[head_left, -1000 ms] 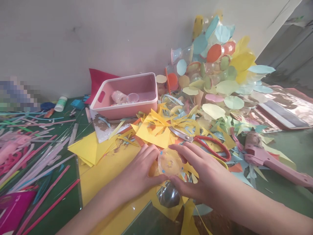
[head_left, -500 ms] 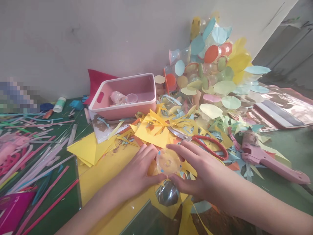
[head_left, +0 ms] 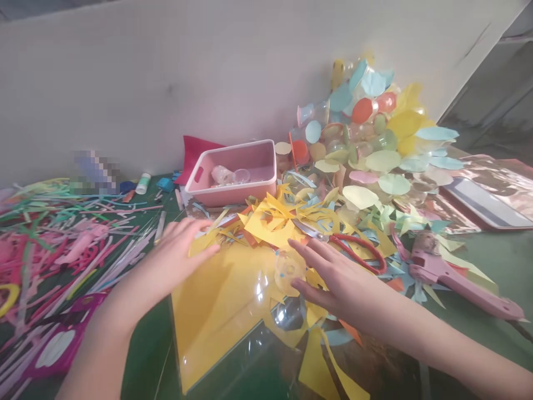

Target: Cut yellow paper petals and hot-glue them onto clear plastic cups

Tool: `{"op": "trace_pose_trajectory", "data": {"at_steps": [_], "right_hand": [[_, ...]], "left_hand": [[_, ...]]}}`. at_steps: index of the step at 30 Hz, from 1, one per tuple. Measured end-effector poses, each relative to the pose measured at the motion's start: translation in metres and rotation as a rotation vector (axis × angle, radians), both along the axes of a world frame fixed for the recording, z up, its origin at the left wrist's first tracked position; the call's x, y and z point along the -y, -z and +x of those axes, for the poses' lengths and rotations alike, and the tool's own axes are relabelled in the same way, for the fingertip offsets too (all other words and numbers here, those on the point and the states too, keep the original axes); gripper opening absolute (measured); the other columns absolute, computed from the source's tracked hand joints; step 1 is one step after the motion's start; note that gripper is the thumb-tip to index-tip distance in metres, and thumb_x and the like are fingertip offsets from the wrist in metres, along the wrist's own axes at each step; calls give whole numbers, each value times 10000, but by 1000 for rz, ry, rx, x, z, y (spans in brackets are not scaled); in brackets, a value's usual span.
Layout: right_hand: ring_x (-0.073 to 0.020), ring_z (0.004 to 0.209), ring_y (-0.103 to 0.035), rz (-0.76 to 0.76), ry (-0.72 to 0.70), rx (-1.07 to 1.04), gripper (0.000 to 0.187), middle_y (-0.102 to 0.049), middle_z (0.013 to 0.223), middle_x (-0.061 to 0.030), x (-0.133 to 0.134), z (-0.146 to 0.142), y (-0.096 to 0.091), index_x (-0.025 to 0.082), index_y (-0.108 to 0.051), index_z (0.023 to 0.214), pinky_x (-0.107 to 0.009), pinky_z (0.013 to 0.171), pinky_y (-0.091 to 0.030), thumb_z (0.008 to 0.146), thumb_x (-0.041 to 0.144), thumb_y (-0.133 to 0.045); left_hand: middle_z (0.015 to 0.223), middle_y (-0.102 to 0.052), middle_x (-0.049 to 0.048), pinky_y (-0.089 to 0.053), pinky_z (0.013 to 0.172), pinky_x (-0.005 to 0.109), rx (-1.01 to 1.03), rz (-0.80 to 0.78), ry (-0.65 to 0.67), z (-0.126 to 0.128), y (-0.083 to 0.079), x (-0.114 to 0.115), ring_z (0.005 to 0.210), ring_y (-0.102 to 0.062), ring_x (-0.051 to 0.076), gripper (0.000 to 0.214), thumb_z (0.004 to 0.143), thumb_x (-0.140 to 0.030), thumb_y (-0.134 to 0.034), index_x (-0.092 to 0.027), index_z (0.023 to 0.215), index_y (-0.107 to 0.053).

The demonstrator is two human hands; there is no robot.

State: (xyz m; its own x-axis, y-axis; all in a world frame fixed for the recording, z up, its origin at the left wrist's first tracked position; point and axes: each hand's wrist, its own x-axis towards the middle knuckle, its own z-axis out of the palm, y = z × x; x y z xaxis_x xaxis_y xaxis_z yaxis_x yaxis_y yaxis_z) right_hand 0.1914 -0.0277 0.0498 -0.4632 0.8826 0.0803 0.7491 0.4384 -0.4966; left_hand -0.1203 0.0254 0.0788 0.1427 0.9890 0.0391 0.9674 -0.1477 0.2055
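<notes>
My right hand [head_left: 328,272] holds a small clear plastic cup [head_left: 287,273] from its right side, thumb at the near edge and fingers at the far edge. Small blue dots show on the cup's rim. My left hand [head_left: 179,250] is apart from the cup, empty, its fingers and thumb spread over the left edge of a yellow paper sheet [head_left: 220,311]. Just beyond my right hand lie red-handled scissors [head_left: 362,255], their blades partly among yellow paper scraps [head_left: 270,222].
A pink basket [head_left: 233,194] with clear cups stands at the wall. To its right rises a pile of cups with coloured paper discs [head_left: 383,161]. A pink glue gun [head_left: 458,278] lies at right, near a phone [head_left: 487,203]. Pipe cleaners [head_left: 91,244] cover the left side.
My left hand has let go of the cup and moved left, opening. My right hand stays at the cup. The view has shifted, bringing more of the left side into sight.
</notes>
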Motion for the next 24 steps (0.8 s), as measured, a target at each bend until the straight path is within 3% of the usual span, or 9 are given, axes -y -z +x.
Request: {"op": "trace_pose_trajectory", "data": {"at_steps": [3, 5, 7, 10, 16, 20, 24], "right_hand": [[-353, 1358, -475, 10, -59, 53, 740, -520, 1438, -236, 1, 6, -4, 79, -323, 1526, -536, 1030, -477, 965, 543, -455], [-350, 1394, -429, -2, -75, 49, 797, -441, 1502, -253, 3, 10, -10, 52, -255, 1547, -535, 1053, -453, 972, 585, -402], [-334, 1363, -474, -13, -64, 23, 799, -477, 1476, -253, 7, 14, -17, 64, -201, 1564, -516, 1032, -472, 984, 587, -368], [-314, 1192, -621, -3, -5, -25, 763, -657, 1266, -212, 15, 20, -26, 122, -207, 1570, -471, 926, -532, 987, 586, -373], [-266, 903, -685, 31, 124, -63, 647, -710, 979, -106, 37, 40, -33, 207, -334, 1521, -396, 763, -557, 995, 583, -347], [-247, 802, -685, 46, 197, -81, 578, -697, 844, -48, 48, 53, -40, 245, -444, 1448, -364, 704, -551, 994, 585, -331], [-270, 889, -706, 85, 279, -27, 526, -738, 970, -77, 55, 69, -36, 273, -544, 1351, -386, 737, -556, 1002, 575, -291]], "left_hand": [[1326, -551, 219, -375, 1037, 535, -177, 67, -273, -31, 19, -6, 1316, -414, 422, 672, 854, -591, -518, -141, 1352, -495], [1348, -524, 284, -354, 1039, 549, -222, 57, -340, -44, 36, -8, 1305, -415, 461, 768, 867, -578, -483, -39, 1410, -415], [1330, -535, 303, -361, 1030, 539, -227, 81, -367, -52, 50, -10, 1298, -422, 472, 801, 838, -551, -523, -2, 1407, -393], [1333, -531, 292, -367, 1022, 531, -220, 183, -371, -57, 61, -11, 1281, -450, 454, 738, 847, -504, -500, -31, 1404, -394], [1157, -618, 221, -405, 971, 490, -202, 338, -302, -52, 47, -8, 1128, -540, 396, 446, 890, -289, -371, -103, 1274, -503], [998, -652, 162, -430, 926, 457, -123, 425, -304, -47, 37, -6, 1025, -573, 357, 310, 903, -288, -349, -168, 1116, -540], [942, -653, 146, -437, 872, 449, -132, 481, -328, -50, 36, -3, 929, -581, 335, 233, 925, -317, -336, -202, 958, -537]]}}
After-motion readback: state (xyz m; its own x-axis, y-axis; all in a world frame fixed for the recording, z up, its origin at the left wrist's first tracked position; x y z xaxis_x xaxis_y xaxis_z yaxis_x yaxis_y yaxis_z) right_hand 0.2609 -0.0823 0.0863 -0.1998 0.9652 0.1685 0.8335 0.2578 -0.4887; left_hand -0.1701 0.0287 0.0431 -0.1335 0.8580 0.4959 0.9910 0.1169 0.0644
